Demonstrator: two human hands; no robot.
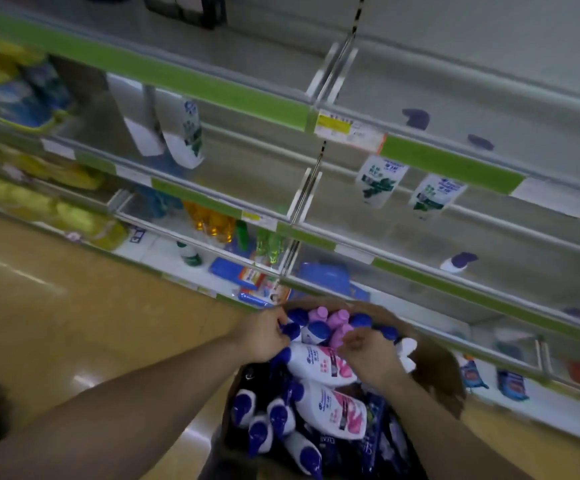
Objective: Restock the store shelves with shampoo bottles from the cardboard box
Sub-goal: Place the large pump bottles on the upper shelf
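Cardboard box sits at six o'clock, packed with shampoo bottles, white with blue caps, some pink. Left hand reaches in at the pile's nine o'clock edge, fingers curled onto a blue cap. Right hand hovers at the pile's centre, fingers curled inward; whether they grip anything cannot be told. Green-edged shelves stand at twelve o'clock.

Cardboard box heaped w/ white, blue-capped shampoo bottles lying jumbled; few more upright on shelves.
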